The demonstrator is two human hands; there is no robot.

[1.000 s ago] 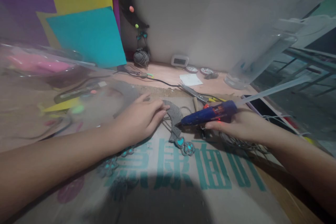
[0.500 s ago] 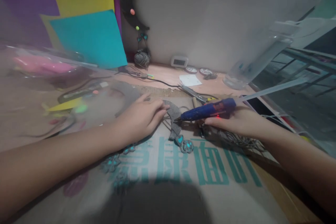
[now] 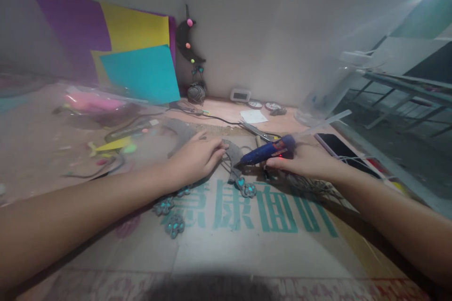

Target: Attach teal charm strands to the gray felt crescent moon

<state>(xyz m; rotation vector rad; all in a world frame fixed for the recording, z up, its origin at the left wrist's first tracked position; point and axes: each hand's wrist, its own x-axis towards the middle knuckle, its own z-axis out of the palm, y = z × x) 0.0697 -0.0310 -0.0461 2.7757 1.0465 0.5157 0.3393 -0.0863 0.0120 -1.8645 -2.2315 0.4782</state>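
"Grey crescent (image 3: pixel 234 153), flat on the printed cardboard (image 3: pixel 212 254) between the two hands: do we agree that is where it lies?"

"We do. We see its upper end at the fingertips of the left hand (image 3: pixel 197 157), and near its lower end are a grey heart charm (image 3: pixel 240 182) with a turquoise centre and a paw charm (image 3: pixel 249 191)."

"How do we read the left fingers?"

"Bent and drawn close together, thumb beside them. Whether they pinch the crescent or only press on it, we cannot tell."

"And the right hand (image 3: pixel 307 162)?"

"There we have it closed around the blue glue gun (image 3: pixel 268 150), thumb along the near side, the other fingers mostly hidden from us. A small red light glows on the gun."

"Do we see the nozzle touching?"

"It points at the crescent's lower part, but we cannot tell contact from a slight gap."

"What else do we find nearby?"

"Two loose paw pieces, one (image 3: pixel 175 225) nearer us than the other (image 3: pixel 164 205), below the left forearm; scissors (image 3: pixel 256 130) beyond the gun; and a phone (image 3: pixel 341 150) beyond the right wrist."
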